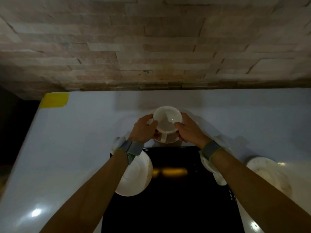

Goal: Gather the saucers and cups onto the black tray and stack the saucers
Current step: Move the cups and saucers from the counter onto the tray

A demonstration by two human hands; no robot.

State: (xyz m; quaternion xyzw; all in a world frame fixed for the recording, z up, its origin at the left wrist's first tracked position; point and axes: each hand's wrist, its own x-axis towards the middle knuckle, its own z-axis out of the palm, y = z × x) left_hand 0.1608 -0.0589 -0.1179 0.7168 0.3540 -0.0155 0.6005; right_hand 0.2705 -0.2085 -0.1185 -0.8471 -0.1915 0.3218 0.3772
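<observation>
Stage: the gathering is looking partly done, by my judgement; nothing is sitting squarely in the middle of the black tray (173,190) yet, and no stack of saucers is showing.
Cup in hand: a white cup (167,118) is being held just beyond the tray's far edge, above the pale bench (75,140), with what may be a saucer under it, though that is too blurred to tell.
Left hand (143,130): its fingers (152,122) are curling closed against the cup's left side.
Right hand (190,132): its fingers (179,126) are wrapping the cup's right side, closed on it, thumb lying at the near rim.
Left saucer (136,175): it is overlapping the tray's left edge, partly hidden by the forearm.
Right-edge saucer (212,170): it is lying at the tray's right edge, mostly under the wrist.
Far-right dish (269,174): it is sitting on the bench, apart from the tray.
Left to do: bringing the cup and remaining pieces onto the tray, then stacking the saucers.
</observation>
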